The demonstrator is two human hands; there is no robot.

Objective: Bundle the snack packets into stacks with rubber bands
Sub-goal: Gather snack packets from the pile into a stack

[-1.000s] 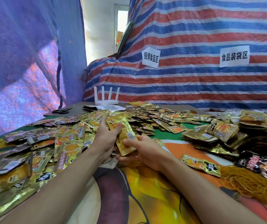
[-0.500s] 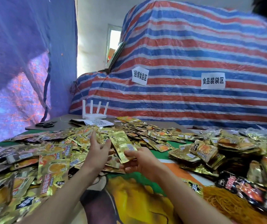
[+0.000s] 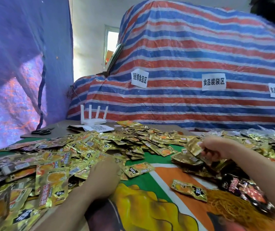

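The left hand (image 3: 103, 177) is laid on a heap of gold packets (image 3: 53, 164), with its fingers hidden. One packet (image 3: 193, 146) is gripped by the right hand (image 3: 216, 150) above a low pile (image 3: 186, 160). Rubber bands (image 3: 233, 209) are heaped beside the right forearm. A router (image 3: 93, 120) and scissors (image 3: 41, 131) are noted at the far edge.

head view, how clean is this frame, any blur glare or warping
Head view: motion blur smears the right hand and the packet stack it grips, and also the rubber bands at lower right; the window is blown out white; foil on the loose packets glints; the striped tarp bows from wide-angle distortion.
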